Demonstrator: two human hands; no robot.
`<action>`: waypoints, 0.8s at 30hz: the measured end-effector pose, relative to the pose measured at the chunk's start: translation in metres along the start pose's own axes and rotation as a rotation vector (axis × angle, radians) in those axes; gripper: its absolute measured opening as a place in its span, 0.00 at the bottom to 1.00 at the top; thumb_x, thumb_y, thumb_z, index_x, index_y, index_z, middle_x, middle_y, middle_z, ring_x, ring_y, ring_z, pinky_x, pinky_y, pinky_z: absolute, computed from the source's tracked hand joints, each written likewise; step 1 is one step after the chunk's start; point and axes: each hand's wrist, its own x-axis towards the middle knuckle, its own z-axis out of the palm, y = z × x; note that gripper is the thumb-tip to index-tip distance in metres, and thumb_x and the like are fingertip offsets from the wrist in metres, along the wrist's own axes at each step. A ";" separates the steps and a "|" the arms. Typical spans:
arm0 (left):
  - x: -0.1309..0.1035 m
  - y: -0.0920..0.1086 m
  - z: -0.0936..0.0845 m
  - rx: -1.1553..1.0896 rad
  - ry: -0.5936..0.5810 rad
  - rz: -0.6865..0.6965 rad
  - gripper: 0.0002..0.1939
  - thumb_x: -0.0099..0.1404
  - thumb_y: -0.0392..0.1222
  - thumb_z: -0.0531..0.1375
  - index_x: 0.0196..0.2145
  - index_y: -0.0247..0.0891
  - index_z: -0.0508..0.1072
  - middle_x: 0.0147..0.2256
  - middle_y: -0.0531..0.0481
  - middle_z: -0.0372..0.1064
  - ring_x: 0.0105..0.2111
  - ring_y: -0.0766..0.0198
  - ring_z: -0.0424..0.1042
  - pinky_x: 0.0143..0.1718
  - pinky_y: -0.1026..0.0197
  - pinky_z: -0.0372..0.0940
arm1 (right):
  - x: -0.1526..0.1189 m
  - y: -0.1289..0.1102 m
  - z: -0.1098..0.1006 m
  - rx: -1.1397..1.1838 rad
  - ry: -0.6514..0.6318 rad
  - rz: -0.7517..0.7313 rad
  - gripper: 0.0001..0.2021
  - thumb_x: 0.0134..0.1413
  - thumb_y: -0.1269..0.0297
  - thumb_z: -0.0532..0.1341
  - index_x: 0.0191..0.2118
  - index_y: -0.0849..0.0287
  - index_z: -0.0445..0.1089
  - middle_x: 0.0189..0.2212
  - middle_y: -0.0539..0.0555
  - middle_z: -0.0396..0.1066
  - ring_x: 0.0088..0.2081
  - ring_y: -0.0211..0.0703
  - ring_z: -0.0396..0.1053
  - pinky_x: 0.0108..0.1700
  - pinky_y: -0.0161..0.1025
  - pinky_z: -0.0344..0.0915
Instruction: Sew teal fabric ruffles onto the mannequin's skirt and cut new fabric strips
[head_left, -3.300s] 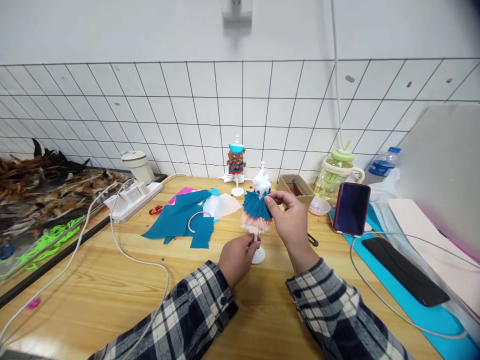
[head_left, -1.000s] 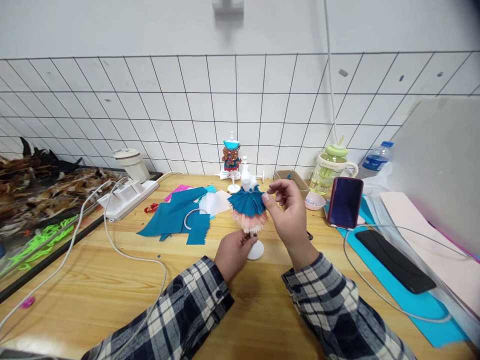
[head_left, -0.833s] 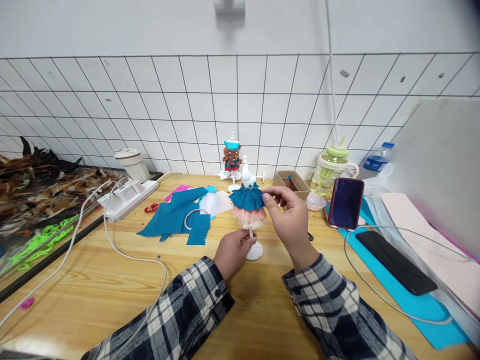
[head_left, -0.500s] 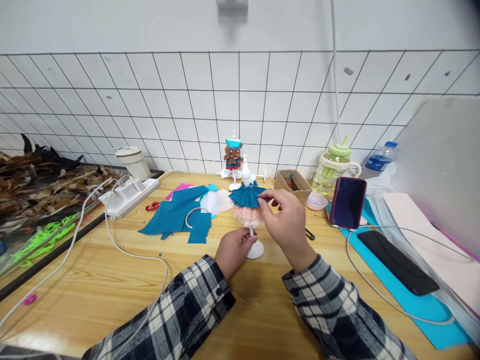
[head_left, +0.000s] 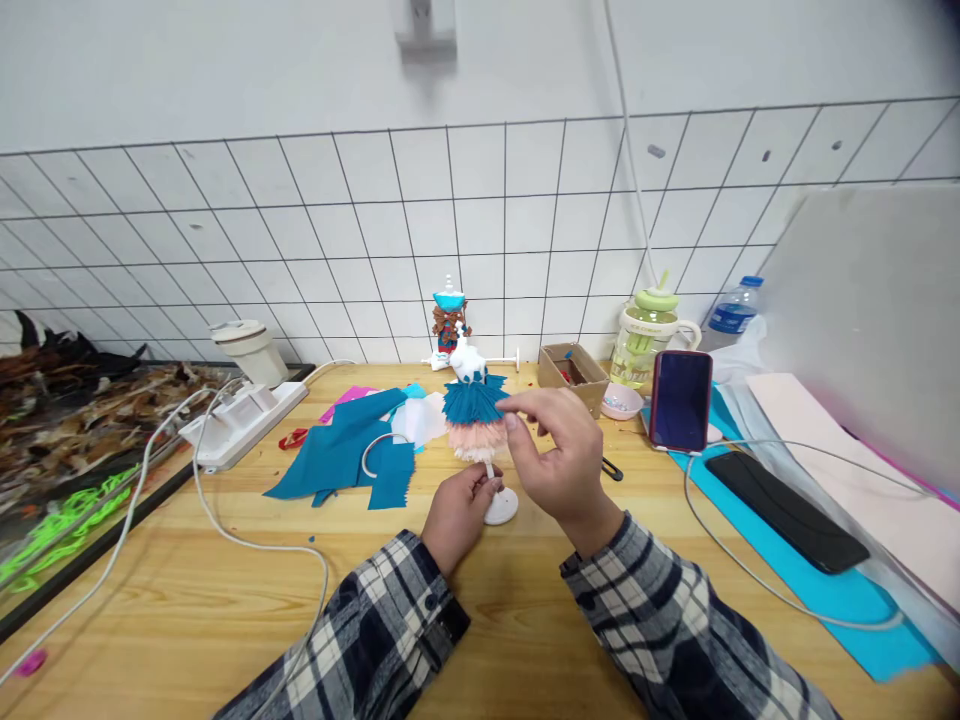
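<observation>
While your left hand (head_left: 456, 515) pinches the stem of the mannequin (head_left: 469, 362) upright on the table (head_left: 517, 625), your right hand (head_left: 559, 455) hovers, fingertips slightly parted; ruffles (head_left: 472, 400) circle its waist (the torso looks bare), but what remains is unclear.

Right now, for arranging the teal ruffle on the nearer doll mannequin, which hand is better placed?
The right hand, I think: its fingers are at the edge of the teal ruffle. The left hand is lower, its fingers around the stem near the white base, and seems better for steadying.
</observation>
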 end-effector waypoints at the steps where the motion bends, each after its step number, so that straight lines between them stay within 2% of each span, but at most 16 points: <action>1: 0.000 -0.001 0.000 -0.022 -0.003 -0.005 0.11 0.64 0.43 0.54 0.37 0.36 0.74 0.33 0.48 0.76 0.34 0.60 0.73 0.35 0.63 0.63 | 0.001 0.001 0.000 -0.026 0.025 0.023 0.10 0.58 0.67 0.55 0.43 0.57 0.72 0.39 0.54 0.75 0.40 0.44 0.69 0.44 0.41 0.64; 4: 0.001 -0.002 0.000 -0.066 -0.001 -0.014 0.12 0.64 0.43 0.55 0.39 0.35 0.74 0.36 0.47 0.77 0.36 0.60 0.74 0.36 0.62 0.65 | 0.001 0.007 0.003 -0.106 -0.045 0.058 0.13 0.57 0.67 0.56 0.46 0.58 0.71 0.41 0.54 0.75 0.43 0.46 0.68 0.47 0.43 0.61; 8: 0.002 -0.003 -0.001 -0.106 0.014 -0.005 0.13 0.64 0.44 0.54 0.41 0.35 0.73 0.38 0.46 0.77 0.37 0.60 0.74 0.37 0.62 0.66 | -0.003 0.012 0.008 -0.221 -0.121 0.087 0.08 0.57 0.66 0.58 0.35 0.54 0.75 0.32 0.50 0.76 0.37 0.45 0.68 0.41 0.43 0.57; 12: 0.003 -0.004 -0.003 -0.102 0.011 -0.032 0.13 0.65 0.45 0.53 0.42 0.36 0.72 0.36 0.47 0.76 0.36 0.60 0.74 0.37 0.63 0.65 | 0.000 0.012 0.004 -0.206 -0.078 0.131 0.08 0.57 0.67 0.57 0.33 0.55 0.74 0.29 0.49 0.76 0.33 0.41 0.68 0.37 0.40 0.56; 16: 0.008 -0.010 -0.007 0.044 0.044 -0.025 0.13 0.65 0.45 0.53 0.39 0.36 0.73 0.35 0.46 0.76 0.35 0.59 0.73 0.36 0.62 0.64 | -0.001 0.017 -0.002 -0.200 -0.046 0.154 0.09 0.57 0.68 0.56 0.33 0.57 0.74 0.29 0.50 0.75 0.33 0.41 0.67 0.37 0.39 0.57; 18: 0.014 -0.014 -0.008 0.141 0.055 -0.017 0.14 0.65 0.46 0.53 0.37 0.36 0.74 0.35 0.44 0.76 0.35 0.57 0.73 0.35 0.61 0.63 | -0.011 0.026 -0.008 -0.209 -0.049 0.149 0.09 0.58 0.68 0.55 0.34 0.57 0.73 0.30 0.51 0.74 0.34 0.42 0.67 0.38 0.40 0.58; 21: 0.028 -0.019 -0.008 0.226 0.053 -0.013 0.14 0.65 0.46 0.52 0.37 0.36 0.75 0.35 0.43 0.76 0.36 0.57 0.73 0.35 0.61 0.63 | -0.036 0.054 -0.025 -0.248 -0.037 0.150 0.10 0.59 0.67 0.54 0.36 0.57 0.73 0.34 0.53 0.74 0.38 0.44 0.68 0.42 0.40 0.59; 22: 0.034 -0.020 -0.006 0.239 0.049 -0.003 0.15 0.65 0.45 0.52 0.38 0.36 0.75 0.35 0.43 0.76 0.36 0.57 0.73 0.35 0.61 0.63 | -0.044 0.066 -0.033 -0.289 -0.012 0.186 0.10 0.59 0.66 0.54 0.36 0.58 0.74 0.34 0.54 0.73 0.39 0.44 0.67 0.43 0.41 0.60; 24: 0.046 -0.022 -0.003 0.260 0.025 0.037 0.15 0.66 0.45 0.51 0.39 0.35 0.75 0.35 0.42 0.76 0.36 0.56 0.74 0.36 0.60 0.63 | -0.060 0.090 -0.051 -0.377 -0.059 0.285 0.11 0.59 0.64 0.54 0.36 0.57 0.75 0.35 0.55 0.73 0.40 0.46 0.67 0.43 0.42 0.60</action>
